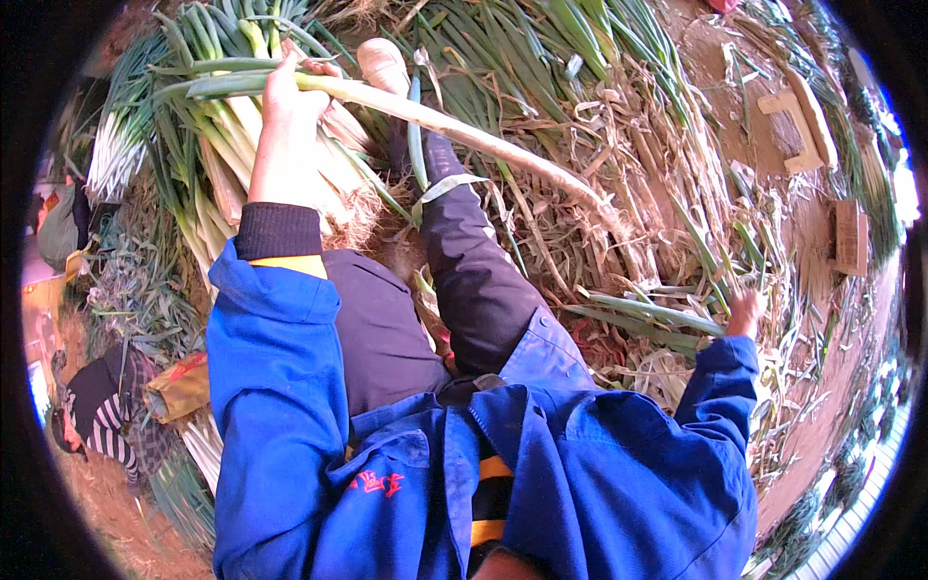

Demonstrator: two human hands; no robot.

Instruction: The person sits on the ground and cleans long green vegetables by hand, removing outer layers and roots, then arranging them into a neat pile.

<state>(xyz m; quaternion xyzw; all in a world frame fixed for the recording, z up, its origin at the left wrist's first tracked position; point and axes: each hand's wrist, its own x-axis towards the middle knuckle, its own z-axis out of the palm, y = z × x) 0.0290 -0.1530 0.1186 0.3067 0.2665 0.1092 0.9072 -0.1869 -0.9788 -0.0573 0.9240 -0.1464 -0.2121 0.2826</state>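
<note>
A long green onion with a soil-stained white stalk is gripped in my left hand, its rooted end pointing right across my lower leg. Below that hand lies a heap of cleaner green onions with pale stalks and bushy roots. My right hand is far out to the right, beside stripped green leaves; its fingers are too small and partly hidden to tell what they hold.
Unpeeled green onions with dry leaves cover the ground ahead. A wooden stool-like piece and a wooden block lie at the right. Another person is at the lower left, near a yellow sack. My shoe rests between the piles.
</note>
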